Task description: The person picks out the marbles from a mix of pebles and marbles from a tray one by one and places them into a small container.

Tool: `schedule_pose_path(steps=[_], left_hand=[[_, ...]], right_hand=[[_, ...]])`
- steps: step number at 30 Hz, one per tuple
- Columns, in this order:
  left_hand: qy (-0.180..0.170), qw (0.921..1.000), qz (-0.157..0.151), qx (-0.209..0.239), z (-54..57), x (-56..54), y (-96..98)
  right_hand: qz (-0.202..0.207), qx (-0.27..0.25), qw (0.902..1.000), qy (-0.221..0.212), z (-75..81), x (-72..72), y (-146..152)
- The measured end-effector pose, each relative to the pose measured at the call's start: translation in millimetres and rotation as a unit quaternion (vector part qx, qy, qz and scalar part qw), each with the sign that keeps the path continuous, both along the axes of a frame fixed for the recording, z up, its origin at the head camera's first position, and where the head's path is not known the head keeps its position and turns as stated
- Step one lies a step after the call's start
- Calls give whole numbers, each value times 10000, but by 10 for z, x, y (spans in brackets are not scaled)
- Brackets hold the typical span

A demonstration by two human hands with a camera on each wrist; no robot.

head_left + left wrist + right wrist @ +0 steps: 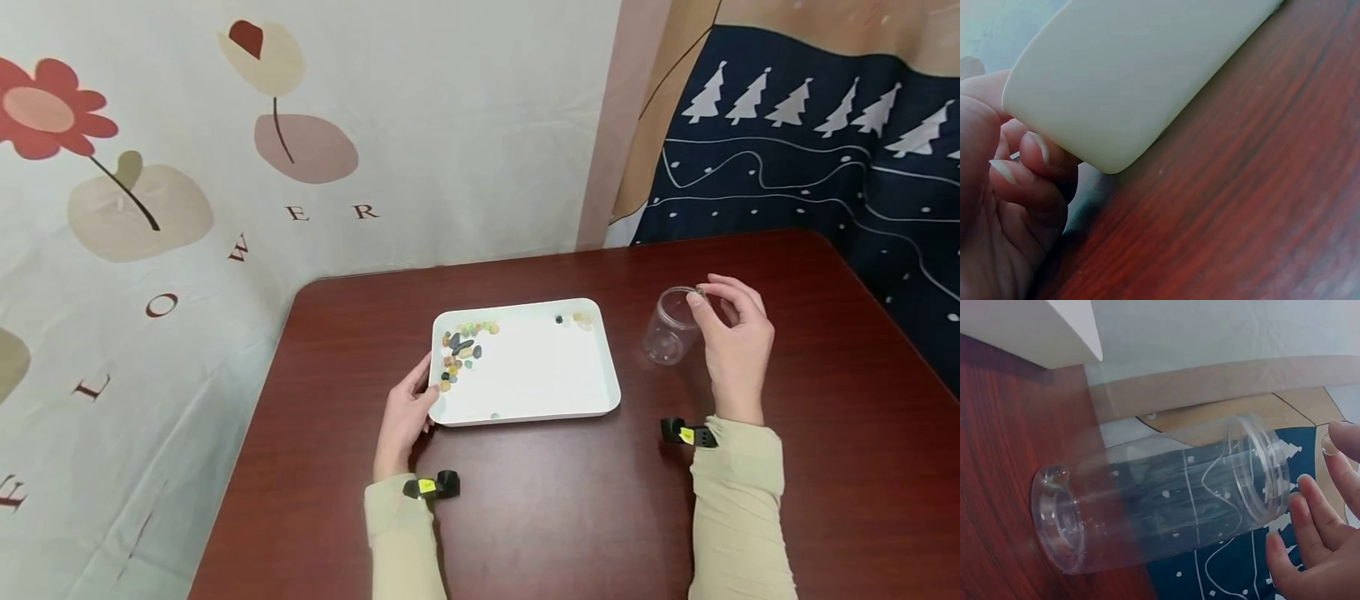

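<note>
A white tray point(536, 367) lies on the table, with several small coloured stones point(459, 350) grouped along its left side. My left hand point(405, 417) grips the tray's near-left corner, thumb at the rim and fingers curled beneath, as the left wrist view shows. To the right of the tray stands a clear plastic jar point(1160, 494), upright and uncovered. Beside its mouth, my right hand point(737, 342) pinches a small translucent stone point(1329, 445) between thumb and index finger. The other right fingers extend near the jar's rim. A small greenish piece point(1057, 477) shows at the jar's bottom.
A dark stone point(558, 320) and some pale ones point(581, 319) lie in the tray's far right corner; another pale one point(494, 415) is by its near edge. The reddish-brown table point(555, 508) meets a flower-printed cloth point(465, 150) and a dark tree-patterned cloth point(810, 167) behind.
</note>
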State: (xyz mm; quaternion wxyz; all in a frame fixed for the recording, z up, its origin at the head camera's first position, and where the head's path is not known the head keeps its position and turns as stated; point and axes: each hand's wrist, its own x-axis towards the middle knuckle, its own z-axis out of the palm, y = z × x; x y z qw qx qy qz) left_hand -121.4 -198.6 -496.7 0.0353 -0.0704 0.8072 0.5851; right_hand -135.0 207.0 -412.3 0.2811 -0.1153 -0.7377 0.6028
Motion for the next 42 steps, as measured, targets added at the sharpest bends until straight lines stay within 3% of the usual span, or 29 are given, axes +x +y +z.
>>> schedule_pose_path(steps=[5, 9, 23, 32, 42], left_hand=[[7, 10000, -90, 8, 191, 63, 51], [-18, 9999, -98, -103, 248, 81, 74], [-33, 9999, 135, 8, -111, -11, -27], [-15, 9999, 122, 46, -90, -17, -11], [76, 9999, 94, -60, -93, -21, -22]], right_hand=[[70, -90, 9997, -192, -56, -31, 27], [113, -144, 9996, -210, -113, -60, 37], [178, -74, 9978, -642, -219, -62, 0], [242, 100, 9968, -760, -252, -57, 7], [405, -119, 9963, -747, -248, -58, 14]])
